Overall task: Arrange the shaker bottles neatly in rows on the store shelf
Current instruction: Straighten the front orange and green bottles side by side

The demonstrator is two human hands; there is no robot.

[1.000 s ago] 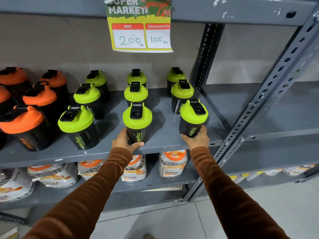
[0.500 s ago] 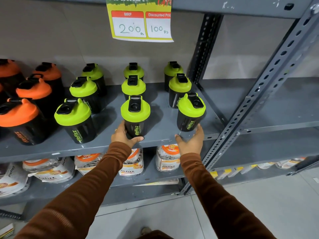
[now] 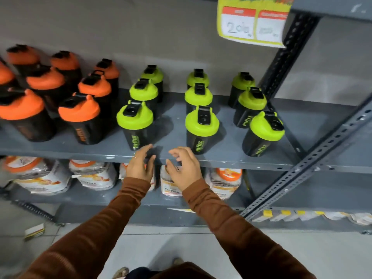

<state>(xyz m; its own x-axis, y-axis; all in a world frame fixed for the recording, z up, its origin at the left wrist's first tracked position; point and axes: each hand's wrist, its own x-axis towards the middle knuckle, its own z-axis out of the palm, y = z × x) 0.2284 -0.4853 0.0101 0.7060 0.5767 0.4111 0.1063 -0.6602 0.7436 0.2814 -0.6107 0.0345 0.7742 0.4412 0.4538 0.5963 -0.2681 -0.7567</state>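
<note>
Black shaker bottles stand on the grey metal shelf (image 3: pixel 225 158). Green-lidded ones form three rows running front to back; the front bottles are the left (image 3: pixel 135 125), the middle (image 3: pixel 201 129) and the right (image 3: pixel 263 133). Several orange-lidded bottles (image 3: pixel 80 117) fill the shelf's left part. My left hand (image 3: pixel 141 164) hovers at the shelf's front edge just below the left front green bottle, fingers apart, holding nothing. My right hand (image 3: pixel 184 168) is beside it, left of the middle front bottle, fingers loosely spread and empty.
A slotted upright post (image 3: pixel 291 57) and a diagonal brace (image 3: pixel 314 160) bound the shelf on the right. A price sign (image 3: pixel 253 23) hangs from the shelf above. White and orange packets (image 3: pixel 94 174) lie on the lower shelf. A small box (image 3: pixel 34 231) lies on the floor.
Both hands have let go of the middle and right front green bottles and moved left along the shelf edge. The view has swung left, showing more orange bottles.
</note>
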